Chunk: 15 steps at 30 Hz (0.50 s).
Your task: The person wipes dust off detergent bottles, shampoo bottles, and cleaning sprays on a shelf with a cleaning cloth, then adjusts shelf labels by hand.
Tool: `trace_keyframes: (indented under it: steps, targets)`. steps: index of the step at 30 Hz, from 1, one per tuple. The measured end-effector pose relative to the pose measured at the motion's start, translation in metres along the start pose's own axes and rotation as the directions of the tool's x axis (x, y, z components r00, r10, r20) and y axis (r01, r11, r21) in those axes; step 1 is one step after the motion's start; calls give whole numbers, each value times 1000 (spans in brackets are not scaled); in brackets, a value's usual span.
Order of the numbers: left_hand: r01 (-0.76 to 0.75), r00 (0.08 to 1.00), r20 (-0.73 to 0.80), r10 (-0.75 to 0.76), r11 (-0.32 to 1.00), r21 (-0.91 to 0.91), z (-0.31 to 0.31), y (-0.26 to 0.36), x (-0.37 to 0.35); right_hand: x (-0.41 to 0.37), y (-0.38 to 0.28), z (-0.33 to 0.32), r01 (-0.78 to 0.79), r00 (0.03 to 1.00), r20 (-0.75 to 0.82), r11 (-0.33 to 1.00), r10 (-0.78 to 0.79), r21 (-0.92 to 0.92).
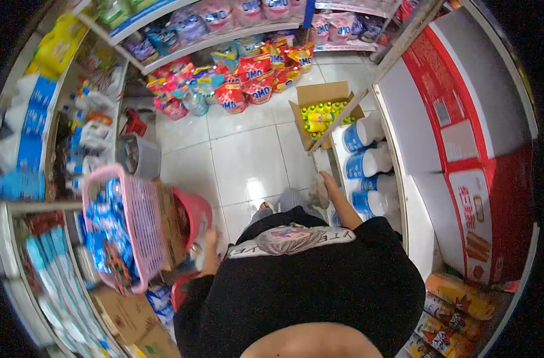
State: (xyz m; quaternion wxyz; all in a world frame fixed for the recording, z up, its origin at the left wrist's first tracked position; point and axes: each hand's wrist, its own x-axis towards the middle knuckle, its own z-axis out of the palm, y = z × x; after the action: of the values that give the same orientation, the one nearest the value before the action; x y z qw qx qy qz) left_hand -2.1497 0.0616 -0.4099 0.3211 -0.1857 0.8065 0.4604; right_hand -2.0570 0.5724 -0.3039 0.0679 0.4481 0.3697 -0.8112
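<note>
My right hand (330,180) is closed around a crumpled greyish cloth (318,194), which hangs beside the lower shelf on the right. Next to that hand stand white tubs with blue labels (355,165) in a row on the shelf. My left hand (210,244) hangs low on the left, smeared by motion; a whitish patch shows near it, and I cannot make out whether it is held. Close to the left hand is a pink-red bucket (199,210). Beyond the bucket sits a pink plastic basket (142,235) filled with blue packets.
An open cardboard box (320,93) of yellow bottles with green caps stands on the tiled floor (239,167). Detergent bags (247,83) are piled before the far shelf. Stocked shelves line the left side, and large red-and-white cartons (457,119) stand on the right.
</note>
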Motion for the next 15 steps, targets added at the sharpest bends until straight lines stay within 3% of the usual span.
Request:
trace_keyframes:
  steps: [1, 2, 4, 5, 7, 9, 11, 14, 15]
  targets:
    - [-20, 1000, 22, 20, 1000, 14, 0, 27, 17, 0, -16, 10, 2, 1000, -20, 1000, -1, 27]
    - [-42, 999, -34, 32, 937, -347, -4, 100, 23, -12, -42, 30, 33, 995, -99, 997, -26, 66]
    - [-200, 980, -50, 194, 945, -261, -10, 216, 73, 31, -60, 23, 67, 986, -161, 982, -39, 175]
    - [-158, 986, 27, 162, 981, -115, -11, 280, 85, 74, -56, 16, 79, 984, -170, 978, -46, 192]
    - [-232, 971, 29, 236, 966, -110, 6, 349, 127, 129, -64, 2, 82, 964, -266, 969, -18, 234]
    - [-333, 943, -68, 327, 935, -119, 32, 427, 132, 167, -96, 18, 92, 970, -241, 926, -1, 365]
    - [-406, 907, 75, 414, 908, -107, 60, 454, 151, 207, -139, 31, 201, 957, -198, 977, -212, -74]
    - [-391, 889, 265, 373, 920, 17, 99, 435, 195, 203, -225, 79, 317, 912, -266, 948, -311, -23]
    - [-395, 882, 285, 375, 919, 15, 110, 458, 205, 208, -252, 83, 323, 905, -285, 946, -316, -21]
